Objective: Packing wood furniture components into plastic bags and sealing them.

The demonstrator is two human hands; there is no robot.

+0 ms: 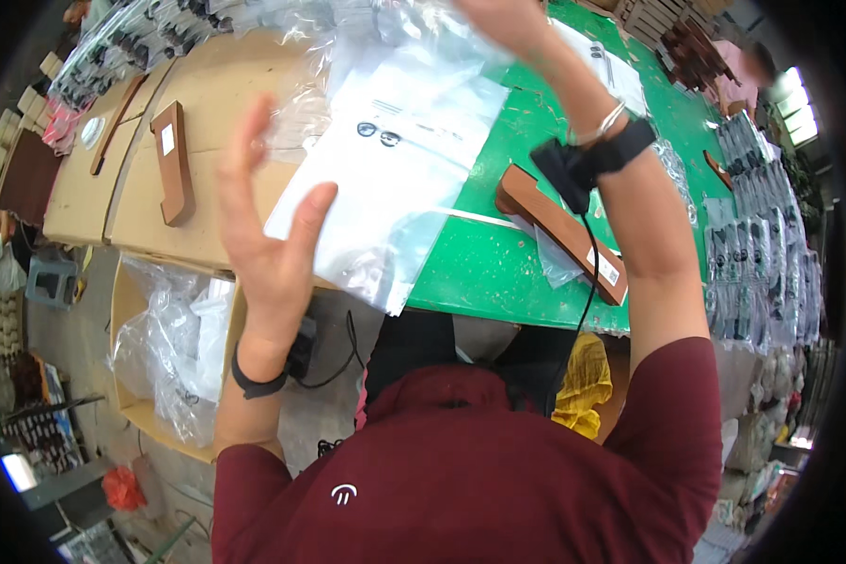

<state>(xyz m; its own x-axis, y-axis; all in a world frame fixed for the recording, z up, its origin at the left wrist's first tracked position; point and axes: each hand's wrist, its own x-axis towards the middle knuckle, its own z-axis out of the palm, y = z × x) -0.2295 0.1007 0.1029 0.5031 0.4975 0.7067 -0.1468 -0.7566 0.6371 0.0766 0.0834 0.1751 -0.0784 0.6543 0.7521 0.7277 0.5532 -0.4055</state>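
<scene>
The plastic bag (399, 193) lies flat in front of the person, with its near corner at the edge of the green table (489, 291). From where I stand, the left arm comes up from below and bends a little at the wrist. The left hand (271, 244) is spread wide, thumb apart and fingers blurry, with nothing in it. I can't tell if the thumb touches the bag or is just above it. A brown wooden piece (562, 235) rests to the right, and another brown piece (171, 164) lies on the cardboard (226, 85) to the left. Farther off, the right arm stretches way out, and the right hand (508, 21) is cut off, so I can't see what its fingers do. It is near some crinkly clear plastic (423, 33). I think this is the reaching step. The next move probably needs the fingers to pinch.
</scene>
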